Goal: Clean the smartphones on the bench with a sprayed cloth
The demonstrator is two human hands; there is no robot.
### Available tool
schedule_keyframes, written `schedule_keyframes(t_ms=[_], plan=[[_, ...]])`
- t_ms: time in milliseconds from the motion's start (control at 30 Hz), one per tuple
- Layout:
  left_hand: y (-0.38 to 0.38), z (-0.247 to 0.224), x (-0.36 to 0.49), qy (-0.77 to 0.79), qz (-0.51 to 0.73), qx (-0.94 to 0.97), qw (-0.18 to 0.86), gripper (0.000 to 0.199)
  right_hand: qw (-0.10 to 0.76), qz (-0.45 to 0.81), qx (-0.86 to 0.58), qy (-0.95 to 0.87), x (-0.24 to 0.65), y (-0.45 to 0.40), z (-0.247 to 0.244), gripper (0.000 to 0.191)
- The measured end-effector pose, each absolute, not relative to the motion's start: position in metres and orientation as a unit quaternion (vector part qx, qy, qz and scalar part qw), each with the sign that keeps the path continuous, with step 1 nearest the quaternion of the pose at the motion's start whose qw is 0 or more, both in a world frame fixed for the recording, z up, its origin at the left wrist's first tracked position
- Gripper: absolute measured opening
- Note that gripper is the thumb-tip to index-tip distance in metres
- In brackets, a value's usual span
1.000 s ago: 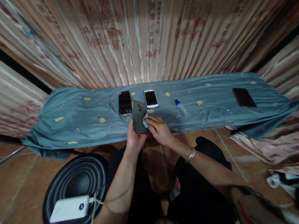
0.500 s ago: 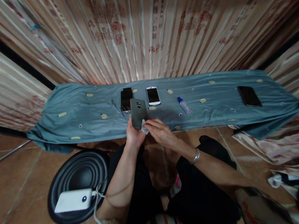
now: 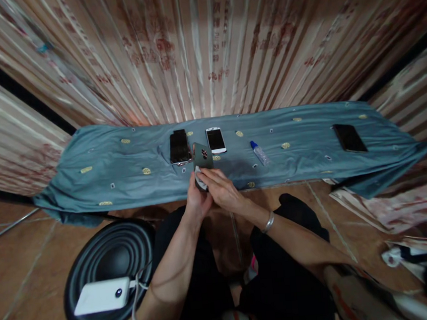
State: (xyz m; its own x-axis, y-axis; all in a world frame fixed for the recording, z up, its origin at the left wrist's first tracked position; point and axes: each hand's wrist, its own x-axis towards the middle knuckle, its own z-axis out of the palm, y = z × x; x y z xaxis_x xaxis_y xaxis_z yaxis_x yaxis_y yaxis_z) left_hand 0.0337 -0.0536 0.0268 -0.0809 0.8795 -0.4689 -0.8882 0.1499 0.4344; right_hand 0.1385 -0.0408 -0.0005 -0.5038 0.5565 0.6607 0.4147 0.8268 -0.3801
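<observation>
A dark grey-green phone [image 3: 202, 155] is held by its lower end in my left hand [image 3: 196, 200], its back with the camera bumps facing up. My right hand [image 3: 221, 189] pinches a crumpled white wipe [image 3: 200, 177] and presses it on the lower left part of the phone's back. Just beyond lie a dark phone [image 3: 179, 147] on the left and a white phone with a black screen [image 3: 216, 141] on the right. A small clear bottle with a blue cap [image 3: 260, 153] rests on its side, right of my hands.
A blue-green cloth [image 3: 141, 186] covers the low table, with another dark phone [image 3: 349, 137] at its right. A white power bank [image 3: 103, 295] with a cable sits on a black ribbed round stool [image 3: 76, 261] at lower left. Patterned curtains [image 3: 189, 52] hang behind.
My right hand has moved the wipe from the phone's lower right corner across to the left side of its back. The phone is turned slightly in my left hand.
</observation>
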Motion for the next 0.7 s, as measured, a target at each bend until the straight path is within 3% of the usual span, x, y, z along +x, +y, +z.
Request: schedule_keyframes(t_ms=[367, 700], plan=[[-0.068, 0.032, 0.046, 0.398, 0.554, 0.032, 0.731, 0.035, 0.403, 0.085, -0.403, -0.817, 0.152, 0.012, 0.0, 0.049], [-0.068, 0.033, 0.035, 0.364, 0.551, 0.078, 0.747, 0.041, 0.409, 0.091, -0.434, -0.798, 0.161, 0.03, -0.01, 0.046]])
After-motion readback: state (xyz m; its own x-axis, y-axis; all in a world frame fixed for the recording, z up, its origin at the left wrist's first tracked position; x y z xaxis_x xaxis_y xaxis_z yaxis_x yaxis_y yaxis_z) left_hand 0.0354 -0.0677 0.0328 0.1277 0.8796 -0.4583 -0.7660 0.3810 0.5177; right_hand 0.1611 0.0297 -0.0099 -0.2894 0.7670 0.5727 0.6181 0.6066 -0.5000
